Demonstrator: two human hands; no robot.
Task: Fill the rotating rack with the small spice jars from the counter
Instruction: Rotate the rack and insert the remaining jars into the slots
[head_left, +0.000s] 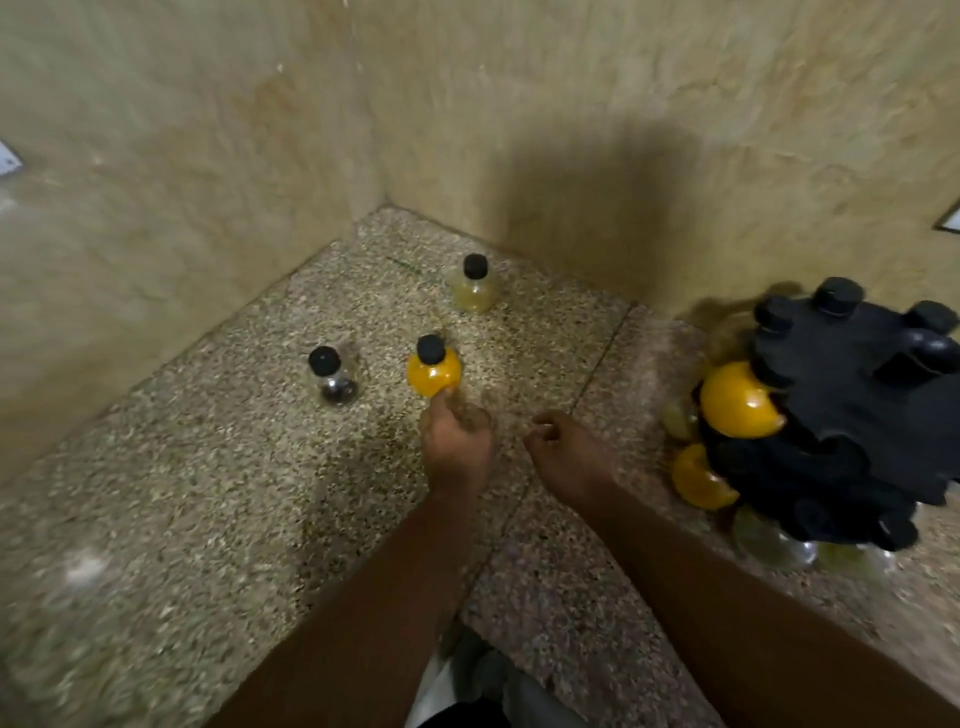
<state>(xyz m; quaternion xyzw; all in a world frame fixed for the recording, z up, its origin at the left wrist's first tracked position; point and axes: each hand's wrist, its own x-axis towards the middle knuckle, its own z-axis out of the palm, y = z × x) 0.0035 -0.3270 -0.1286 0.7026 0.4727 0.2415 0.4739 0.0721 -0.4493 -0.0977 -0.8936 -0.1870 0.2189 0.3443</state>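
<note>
Three small black-capped jars stand on the speckled counter (208, 493): an orange one (434, 370) in the middle, a clear one with dark contents (335, 376) to its left, a pale yellow one (474, 291) further back. My left hand (457, 441) reaches to the orange jar, fingertips touching its near side, no grip visible. My right hand (566, 454) hovers beside it, fingers loosely curled, holding nothing. The black rotating rack (852, 415) stands at the right, carrying orange and pale jars.
Beige tiled walls meet in a corner just behind the jars. The counter's front edge runs at the bottom middle, with the person's clothing below it. A seam crosses the counter between the jars and the rack.
</note>
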